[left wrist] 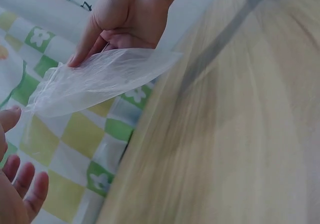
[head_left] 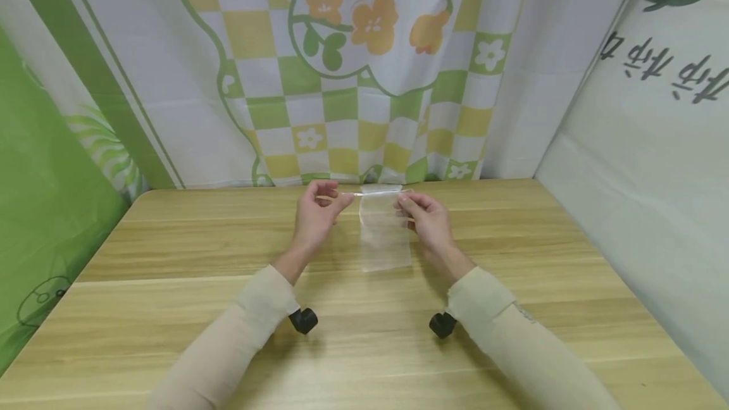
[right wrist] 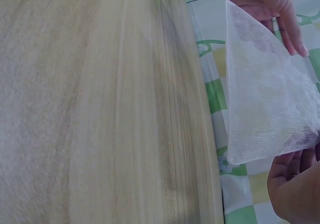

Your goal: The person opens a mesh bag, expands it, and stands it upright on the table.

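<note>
A small pouch of sheer white mesh fabric [head_left: 384,239], rectangular and see-through, is held up between the two hands near the far edge of a pale wood-grain worktop [head_left: 364,359]. Its gathered mouth is uppermost and its body hangs down, flat and slack, with the wood grain visible through the cloth from the head view and the backdrop's coloured checks showing through from the wrist views. A thin white drawstring [head_left: 357,194] runs along the mouth and out toward the left.

The right hand [head_left: 428,219] pinches the pouch at its upper right edge, thumb in front, the other fingers behind the cloth. The left hand [head_left: 315,215] is at the opposite side of the mouth, its thumb and forefinger pinching the drawstring while the remaining fingers are loosely bent, apart from the fabric.

Beige sleeves [head_left: 219,347] cover both forearms, with a black angular fitting [head_left: 304,320] at each cuff. Behind the worktop hangs a white cloth backdrop [head_left: 376,106] printed with green and yellow checks and orange flowers.
</note>
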A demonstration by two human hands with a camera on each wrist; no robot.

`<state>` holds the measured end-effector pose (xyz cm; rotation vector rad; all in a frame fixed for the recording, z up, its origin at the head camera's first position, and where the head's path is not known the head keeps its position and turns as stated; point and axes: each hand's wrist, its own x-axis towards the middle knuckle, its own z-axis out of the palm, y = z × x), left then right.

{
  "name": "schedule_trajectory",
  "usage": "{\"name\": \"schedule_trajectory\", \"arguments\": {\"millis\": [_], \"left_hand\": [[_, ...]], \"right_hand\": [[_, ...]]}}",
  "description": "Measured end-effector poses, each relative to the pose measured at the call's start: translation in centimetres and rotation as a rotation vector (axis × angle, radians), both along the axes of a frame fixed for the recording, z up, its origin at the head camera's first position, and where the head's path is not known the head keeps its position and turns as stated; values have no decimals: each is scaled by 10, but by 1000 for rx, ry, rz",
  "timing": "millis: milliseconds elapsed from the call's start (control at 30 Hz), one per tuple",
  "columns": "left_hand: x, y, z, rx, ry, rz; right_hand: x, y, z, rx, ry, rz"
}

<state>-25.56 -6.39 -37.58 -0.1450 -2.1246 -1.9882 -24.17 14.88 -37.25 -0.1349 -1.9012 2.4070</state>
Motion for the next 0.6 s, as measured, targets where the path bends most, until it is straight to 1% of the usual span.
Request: {"name": "schedule_trajectory", "arguments": {"millis": [100, 133, 200, 300, 433, 533, 600], "left_hand": [[-3, -2, 7, -107, 127, -4], [-4, -2, 9, -143, 165, -19], [-6, -2, 11, -204, 218, -72], [-8, -2, 14, -278, 231, -163], [-10, -4, 14, -326, 205, -270], [-12, -4, 13, -359, 189, -321], [-13, -5, 12, -378, 181, -340]], "right_hand": [[1, -1, 1, 17, 7, 21], [2, -1, 2, 23, 10, 30], [3, -1, 3, 33, 14, 44], [4, -3, 4, 44, 23, 53], [4, -4, 3, 68, 37, 66], [4, -4, 1, 83, 48, 72], [4, -4, 0, 89, 54, 72]]}}
